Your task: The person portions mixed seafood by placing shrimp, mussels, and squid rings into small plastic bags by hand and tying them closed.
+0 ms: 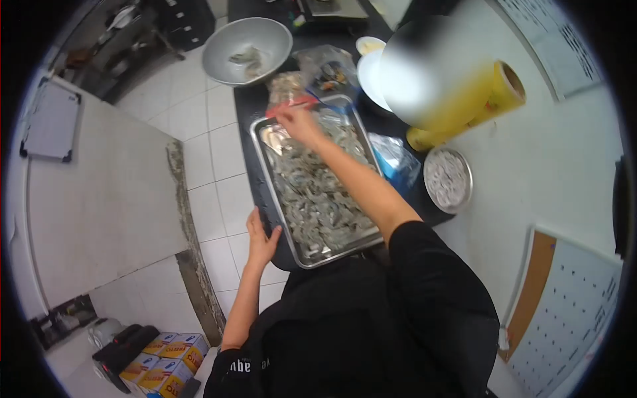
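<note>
A metal tray (273, 189) on the dark counter is spread with grey raw shrimp (325, 205). My right hand (300, 126) reaches over its far left corner, fingers pinched together beside the red edge of a plastic bag (286, 86) with pale contents. What the fingertips hold, if anything, is hidden. My left hand (263, 242) is by the tray's near left side at the counter edge, thumb and fingers apart, with nothing in it.
A large metal bowl (219, 56) with a few shrimp stands at the far left. Rightward are a blue-and-clear bag (395, 159), a round pan of shrimp (448, 179), a yellow film roll (464, 106) and white plates (371, 76). Another clear bag (328, 66) lies behind the tray.
</note>
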`<state>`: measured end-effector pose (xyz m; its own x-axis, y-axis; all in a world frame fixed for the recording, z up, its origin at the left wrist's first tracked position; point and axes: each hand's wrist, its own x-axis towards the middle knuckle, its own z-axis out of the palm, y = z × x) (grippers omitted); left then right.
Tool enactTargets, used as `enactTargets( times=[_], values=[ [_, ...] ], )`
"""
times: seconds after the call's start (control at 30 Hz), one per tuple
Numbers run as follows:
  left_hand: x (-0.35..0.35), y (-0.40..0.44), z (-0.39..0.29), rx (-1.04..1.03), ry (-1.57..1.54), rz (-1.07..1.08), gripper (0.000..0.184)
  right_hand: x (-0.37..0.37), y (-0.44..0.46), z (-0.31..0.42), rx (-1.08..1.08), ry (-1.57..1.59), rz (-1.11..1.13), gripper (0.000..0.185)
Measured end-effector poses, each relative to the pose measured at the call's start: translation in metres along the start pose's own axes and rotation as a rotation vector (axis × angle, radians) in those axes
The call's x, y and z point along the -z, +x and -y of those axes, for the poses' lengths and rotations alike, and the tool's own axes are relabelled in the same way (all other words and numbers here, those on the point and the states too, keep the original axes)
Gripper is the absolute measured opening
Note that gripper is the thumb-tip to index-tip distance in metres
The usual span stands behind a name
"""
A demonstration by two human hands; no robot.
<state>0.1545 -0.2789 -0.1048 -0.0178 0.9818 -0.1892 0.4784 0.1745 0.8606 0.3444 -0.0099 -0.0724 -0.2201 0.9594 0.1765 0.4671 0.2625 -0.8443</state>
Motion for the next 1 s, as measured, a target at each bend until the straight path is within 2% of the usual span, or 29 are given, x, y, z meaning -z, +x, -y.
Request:
enactTargets(
  times=[0.1, 0.13, 0.17, 0.2, 0.27, 0.33, 0.4, 0.43, 0.47, 0.53, 0.67, 0.73, 0.77, 0.8, 0.9, 1.0],
  values=[
    [-0.012, 0.009, -0.01, -0.129, 0.068, 0.004, 0.079, 0.063, -0.111, -0.019, -0.016, -0.163, -0.189, 0.02],
    [-0.018, 0.012, -0.018, -0.133, 0.069, 0.012, 0.079, 0.087, -0.143, -0.037, -0.069, -0.208, -0.272, 0.017],
    [-0.024, 0.016, -0.029, -0.16, 0.068, 0.03, 0.079, 0.114, -0.174, -0.044, -0.229, -0.155, -0.334, 0.022],
    [-0.031, 0.02, -0.039, -0.188, 0.068, 0.048, 0.078, 0.144, -0.201, -0.048, -0.269, -0.258, -0.35, 0.021],
    [-0.05, 0.028, -0.061, -0.258, 0.134, 0.054, 0.075, 0.183, -0.241, -0.063, -0.375, -0.462, -0.243, 0.017],
    [-0.077, 0.034, -0.089, -0.389, 0.257, 0.135, 0.071, 0.197, -0.265, -0.097, -0.413, -0.624, -0.026, 0.016],
    [-0.113, 0.04, -0.117, -0.47, 0.22, 0.239, 0.061, 0.194, -0.268, -0.123, -0.213, -0.607, -0.057, 0.023],
    [-0.133, 0.043, -0.128, -0.515, 0.214, 0.308, 0.058, 0.192, -0.259, -0.131, -0.217, -0.646, 0.001, 0.024],
    [-0.153, 0.046, -0.14, -0.565, 0.229, 0.338, 0.055, 0.188, -0.251, -0.137, -0.179, -0.6, -0.041, 0.023],
    [-0.189, 0.051, -0.156, -0.615, 0.256, 0.365, 0.053, 0.188, -0.232, -0.133, -0.454, -0.67, 0.108, 0.023],
    [-0.245, 0.064, -0.161, -0.734, 0.398, 0.441, 0.053, 0.176, -0.233, -0.18, -0.34, -0.735, 0.012, 0.024],
    [-0.259, 0.068, -0.156, -0.771, 0.455, 0.454, 0.053, 0.182, -0.234, -0.173, -0.258, -0.792, -0.004, 0.015],
    [-0.265, 0.069, -0.153, -0.728, 0.476, 0.452, 0.051, 0.187, -0.238, -0.168, -0.191, -0.707, -0.095, 0.015],
    [-0.268, 0.069, -0.152, -0.686, 0.495, 0.453, 0.049, 0.19, -0.239, -0.161, -0.187, -0.702, -0.086, 0.015],
    [-0.273, 0.068, -0.157, -0.649, 0.449, 0.412, 0.056, 0.2, -0.243, -0.146, -0.191, -0.646, -0.152, 0.016],
    [-0.28, 0.072, -0.161, -0.619, 0.427, 0.42, 0.064, 0.207, -0.241, -0.137, -0.455, -0.137, -0.304, 0.021]
  ],
)
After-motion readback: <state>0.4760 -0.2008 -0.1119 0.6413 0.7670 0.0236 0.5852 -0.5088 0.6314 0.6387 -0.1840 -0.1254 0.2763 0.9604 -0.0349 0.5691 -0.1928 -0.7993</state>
